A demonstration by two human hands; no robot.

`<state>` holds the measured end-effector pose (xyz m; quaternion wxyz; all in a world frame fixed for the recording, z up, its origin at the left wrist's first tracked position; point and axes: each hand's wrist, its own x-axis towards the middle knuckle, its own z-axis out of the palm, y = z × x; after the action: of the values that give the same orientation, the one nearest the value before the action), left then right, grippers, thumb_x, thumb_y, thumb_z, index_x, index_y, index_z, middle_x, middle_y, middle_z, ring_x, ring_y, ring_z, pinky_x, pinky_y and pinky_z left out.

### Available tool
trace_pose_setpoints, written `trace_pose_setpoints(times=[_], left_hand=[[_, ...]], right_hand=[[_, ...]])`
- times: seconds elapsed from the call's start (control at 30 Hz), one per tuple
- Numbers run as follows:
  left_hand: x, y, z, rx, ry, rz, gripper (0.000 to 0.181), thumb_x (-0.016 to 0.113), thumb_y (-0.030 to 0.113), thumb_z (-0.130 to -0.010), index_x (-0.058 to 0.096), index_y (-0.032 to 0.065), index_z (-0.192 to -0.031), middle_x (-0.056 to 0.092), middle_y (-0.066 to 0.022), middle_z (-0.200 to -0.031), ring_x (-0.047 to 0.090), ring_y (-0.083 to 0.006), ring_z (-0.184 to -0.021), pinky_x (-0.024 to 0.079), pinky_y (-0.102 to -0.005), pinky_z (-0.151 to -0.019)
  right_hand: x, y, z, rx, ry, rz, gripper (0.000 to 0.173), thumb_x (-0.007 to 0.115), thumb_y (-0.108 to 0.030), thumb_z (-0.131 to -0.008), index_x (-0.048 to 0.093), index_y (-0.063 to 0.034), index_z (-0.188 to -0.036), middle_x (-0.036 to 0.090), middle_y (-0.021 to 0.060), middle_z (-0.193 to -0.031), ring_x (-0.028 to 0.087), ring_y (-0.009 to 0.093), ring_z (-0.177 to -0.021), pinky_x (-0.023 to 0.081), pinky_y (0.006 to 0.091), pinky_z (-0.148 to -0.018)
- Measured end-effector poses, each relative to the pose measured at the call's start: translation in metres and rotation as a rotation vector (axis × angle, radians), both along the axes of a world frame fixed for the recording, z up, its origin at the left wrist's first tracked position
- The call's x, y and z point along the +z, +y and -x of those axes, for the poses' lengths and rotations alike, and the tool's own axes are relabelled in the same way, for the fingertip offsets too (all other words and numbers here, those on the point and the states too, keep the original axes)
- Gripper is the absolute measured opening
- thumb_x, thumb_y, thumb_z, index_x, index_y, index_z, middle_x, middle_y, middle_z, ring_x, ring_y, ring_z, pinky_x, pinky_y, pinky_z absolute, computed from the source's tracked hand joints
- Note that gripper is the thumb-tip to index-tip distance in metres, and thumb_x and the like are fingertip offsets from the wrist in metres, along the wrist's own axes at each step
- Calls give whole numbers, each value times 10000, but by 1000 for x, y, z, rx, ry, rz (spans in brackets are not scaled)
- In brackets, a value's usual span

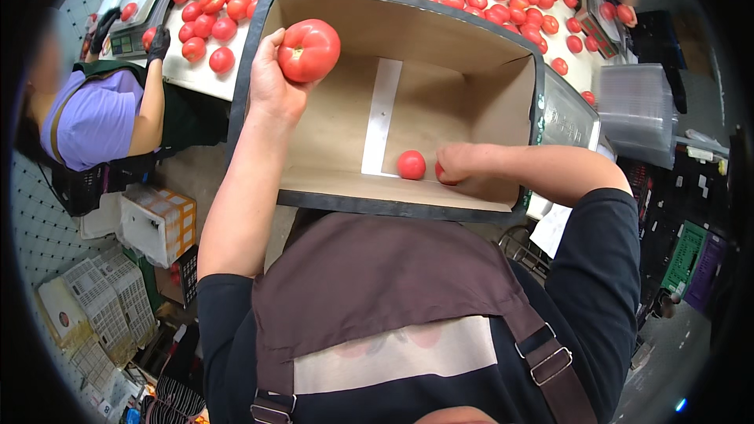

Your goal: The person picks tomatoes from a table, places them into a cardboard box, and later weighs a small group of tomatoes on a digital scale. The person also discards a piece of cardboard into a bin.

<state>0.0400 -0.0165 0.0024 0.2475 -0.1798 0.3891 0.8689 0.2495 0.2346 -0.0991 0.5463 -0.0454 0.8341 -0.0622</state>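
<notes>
A large container (400,210) with a dark rim and tan lining stands before me, a pale strip (382,118) on its bottom. Over its left side, my left hand (275,79) grips a big red tomato (310,50), stem end towards the camera. Down inside, my right hand (458,162) is closed around another red tomato (440,172), mostly hidden by the fingers. Just left of that hand, a loose tomato (411,165) lies near the wall closest to me.
Many tomatoes (213,0) lie on the white table (203,81) beyond. A gloved co-worker (94,112) handles tomatoes by a scale (126,42) at left. Clear plastic boxes (636,112) are stacked at right; taped foam boxes (156,224) stand lower left.
</notes>
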Motion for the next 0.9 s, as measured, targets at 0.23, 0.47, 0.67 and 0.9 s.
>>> trace_pose_setpoints(times=[0.23,0.47,0.67,0.9], left_hand=[[3,2,-1,9,-10,-18,322,480,271,-971,483,42,-1198,550,-138,-1236,592,-317,-1120,551,-535,-897],[-2,1,-1,-22,-28,-20,341,493,291,-966,514,43,-1199,583,-126,-1212,607,-274,-1108,554,-498,-894],[3,1,-1,-23,-27,2,333,507,297,-958,525,55,-1186,592,-108,-1200,615,-258,-1090,557,-492,-882],[-1,0,0,-37,-18,-13,331,506,296,-959,523,53,-1183,591,-113,-1196,616,-261,-1086,561,-485,-871]], right_hand=[[-38,-1,-19,-28,22,-66,533,707,-381,-803,518,-19,-1145,649,234,-1069,614,379,-1032,498,461,-867],[14,21,57,-682,-298,404,508,619,-385,-812,619,-75,-1214,667,147,-1120,641,280,-1041,531,404,-873],[23,5,73,-1318,-556,1165,419,480,-380,-984,692,-27,-910,679,191,-982,678,310,-928,561,425,-856],[10,8,75,-1427,-468,937,451,494,-486,-980,625,-55,-991,701,162,-891,698,310,-850,591,422,-766]])
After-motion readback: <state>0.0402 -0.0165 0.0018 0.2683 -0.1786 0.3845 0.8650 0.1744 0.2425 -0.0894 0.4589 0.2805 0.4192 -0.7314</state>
